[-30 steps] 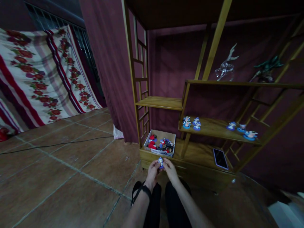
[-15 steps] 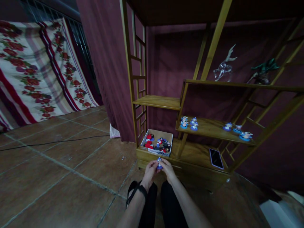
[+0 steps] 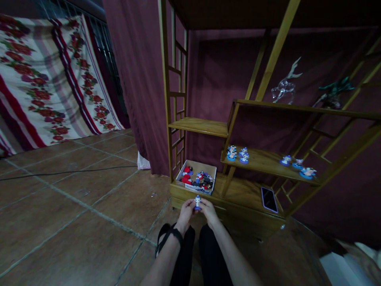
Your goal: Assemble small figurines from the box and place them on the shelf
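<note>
Hands together at lower centre of the frame: left hand [image 3: 185, 212] and right hand [image 3: 209, 211] both have fingers on one small purple-and-white figurine [image 3: 197, 202], pinched from either side. It's upright, above the knees, just in front of the box. Vs half a second ago: more of its white front shows; grip is still two-handed.

Open box [image 3: 201, 167], just above the hands in frame, sits on the unit's low ledge; holds a jumble of red, black and blue pieces [image 3: 186, 179]. No visible change in contents.

Middle-right shelf [image 3: 260, 162]: seven figurines. Four clustered at its left end: blue-based pair [image 3: 231, 153], purple-based pair [image 3: 244, 155]. Three at its right end: purple one [image 3: 285, 160], two blue-based [image 3: 308, 172]. Same layout as both earlier frames.

Lower right: phone [image 3: 269, 200] lying flat, dark screen, unmoved. Upper right: clear animal ornament [image 3: 284, 86] and dark green ornament [image 3: 335, 93], same spots. Upper left: floral cloth [image 3: 40, 83]. Whole view has shifted slightly since a second ago.
</note>
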`<action>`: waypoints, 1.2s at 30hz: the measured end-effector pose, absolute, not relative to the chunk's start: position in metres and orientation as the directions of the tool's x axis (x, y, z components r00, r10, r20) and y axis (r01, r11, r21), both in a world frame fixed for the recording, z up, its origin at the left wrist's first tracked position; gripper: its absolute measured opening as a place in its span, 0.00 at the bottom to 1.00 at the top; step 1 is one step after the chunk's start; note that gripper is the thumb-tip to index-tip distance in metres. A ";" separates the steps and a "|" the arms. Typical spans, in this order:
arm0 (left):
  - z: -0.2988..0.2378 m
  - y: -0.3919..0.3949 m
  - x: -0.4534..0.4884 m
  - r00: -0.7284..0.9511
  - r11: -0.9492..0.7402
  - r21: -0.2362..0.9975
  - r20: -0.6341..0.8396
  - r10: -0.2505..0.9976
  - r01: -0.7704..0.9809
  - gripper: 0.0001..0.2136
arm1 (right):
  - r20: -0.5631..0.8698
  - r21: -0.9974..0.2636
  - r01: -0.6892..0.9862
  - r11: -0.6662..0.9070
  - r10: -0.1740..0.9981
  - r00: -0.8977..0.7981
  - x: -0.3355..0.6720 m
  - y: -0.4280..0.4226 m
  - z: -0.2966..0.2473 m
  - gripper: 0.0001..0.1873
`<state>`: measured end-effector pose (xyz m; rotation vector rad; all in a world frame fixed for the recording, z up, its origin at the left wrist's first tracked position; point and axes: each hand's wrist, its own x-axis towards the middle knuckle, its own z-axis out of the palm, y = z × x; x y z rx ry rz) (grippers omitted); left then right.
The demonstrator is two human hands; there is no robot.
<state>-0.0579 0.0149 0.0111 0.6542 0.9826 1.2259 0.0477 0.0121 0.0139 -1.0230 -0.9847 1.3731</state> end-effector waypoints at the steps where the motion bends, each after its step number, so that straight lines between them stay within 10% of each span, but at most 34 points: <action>1: 0.011 0.015 -0.058 0.035 0.245 0.849 -0.259 0.965 -0.468 0.13 | -0.054 -0.959 -0.279 -0.056 0.998 -0.015 0.048 0.012 0.015 0.16; 36: 0.021 0.010 -0.061 0.109 0.284 0.806 -0.267 0.958 -0.520 0.10 | -0.216 -0.941 -0.292 -0.169 0.967 0.136 0.052 0.016 0.005 0.18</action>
